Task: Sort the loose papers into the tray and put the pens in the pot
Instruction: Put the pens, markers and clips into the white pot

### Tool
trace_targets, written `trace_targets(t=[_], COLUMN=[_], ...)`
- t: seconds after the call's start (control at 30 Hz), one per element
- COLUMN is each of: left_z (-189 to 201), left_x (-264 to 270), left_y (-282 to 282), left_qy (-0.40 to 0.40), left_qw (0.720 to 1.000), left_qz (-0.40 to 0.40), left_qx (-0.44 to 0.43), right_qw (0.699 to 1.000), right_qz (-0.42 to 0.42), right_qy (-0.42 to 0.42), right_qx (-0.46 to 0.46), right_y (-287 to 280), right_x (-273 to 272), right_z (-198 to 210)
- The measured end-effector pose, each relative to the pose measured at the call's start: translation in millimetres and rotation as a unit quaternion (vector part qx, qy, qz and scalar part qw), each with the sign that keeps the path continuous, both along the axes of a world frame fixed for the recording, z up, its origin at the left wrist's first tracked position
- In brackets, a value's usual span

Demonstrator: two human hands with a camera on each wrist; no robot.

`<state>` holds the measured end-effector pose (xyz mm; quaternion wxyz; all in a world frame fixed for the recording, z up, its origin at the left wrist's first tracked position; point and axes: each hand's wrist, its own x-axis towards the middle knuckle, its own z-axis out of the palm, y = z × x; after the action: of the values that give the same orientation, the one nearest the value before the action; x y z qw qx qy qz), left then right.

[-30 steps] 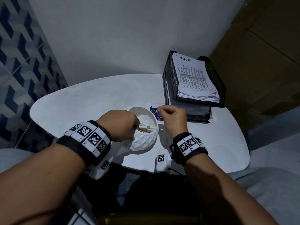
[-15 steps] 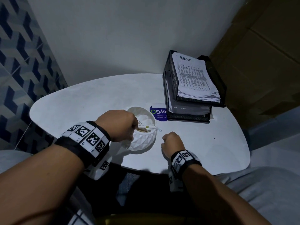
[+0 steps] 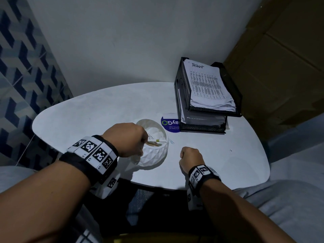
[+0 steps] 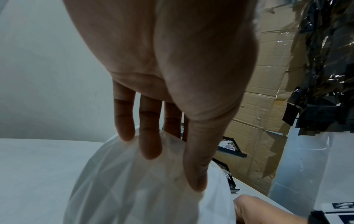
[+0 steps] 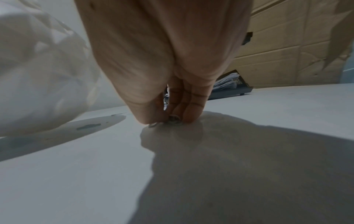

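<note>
The left hand [image 3: 126, 137] grips the rim of the white pot [image 3: 154, 155] — thumb outside, fingers [image 4: 149, 136] over the edge. Pens [image 3: 157, 140] lie inside the pot. The right hand [image 3: 190, 157] sits curled on the white table [image 3: 87, 116], fingertips [image 5: 189, 116] pressed down; what it pinches, I cannot tell. The papers [image 3: 206, 85] are stacked in the black tray [image 3: 201, 128] — far right.

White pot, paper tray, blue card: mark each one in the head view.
white pot [image 3: 154, 157]: head view, faceted outer wall.
paper tray [image 3: 182, 81]: head view, left mesh wall of the upper tier.
blue card [image 3: 169, 124]: head view, printed blue face beside the tray.
</note>
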<state>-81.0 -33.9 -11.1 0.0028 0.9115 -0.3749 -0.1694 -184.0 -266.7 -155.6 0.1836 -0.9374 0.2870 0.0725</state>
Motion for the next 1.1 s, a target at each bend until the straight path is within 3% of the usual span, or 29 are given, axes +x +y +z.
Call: trace_targets(t=[0.37, 0.5, 0.63, 0.77, 0.87, 0.97, 1.03, 1.1], left_z=[-1, 0, 2, 4, 6, 6, 6, 6], left_x=[4, 4, 3, 1, 0, -1, -1, -1], left_y=[-3, -1, -1, -2, -2, -1, 0, 0], left_qy=[0.004, 0.006, -0.001, -0.006, -0.007, -0.006, -0.006, -0.008], left_qw=[1.0, 1.0, 1.0, 1.0, 1.0, 1.0, 1.0, 1.0], left_qz=[-0.001, -0.002, -0.006, -0.013, -0.013, -0.011, -0.01, -0.009], left_qx=[-0.004, -0.002, -0.005, -0.008, -0.008, -0.009, -0.008, -0.006], right_qw=[0.991, 0.939, 0.905, 0.887, 0.876, 0.856, 0.872, 0.912], right_qz=[-0.085, -0.186, -0.101, -0.005, 0.009, -0.037, -0.083, -0.135], right_qy=[-0.032, -0.149, -0.256, -0.281, -0.292, -0.333, -0.333, -0.28], right_qx=[0.096, 0.249, 0.325, 0.365, 0.384, 0.393, 0.349, 0.269], right_y=[-7, -2, 10, 30, 40, 34, 20, 1], right_x=[0, 16, 46, 57, 57, 54, 49, 40], right_z=[2, 27, 76, 107, 106, 98, 87, 69])
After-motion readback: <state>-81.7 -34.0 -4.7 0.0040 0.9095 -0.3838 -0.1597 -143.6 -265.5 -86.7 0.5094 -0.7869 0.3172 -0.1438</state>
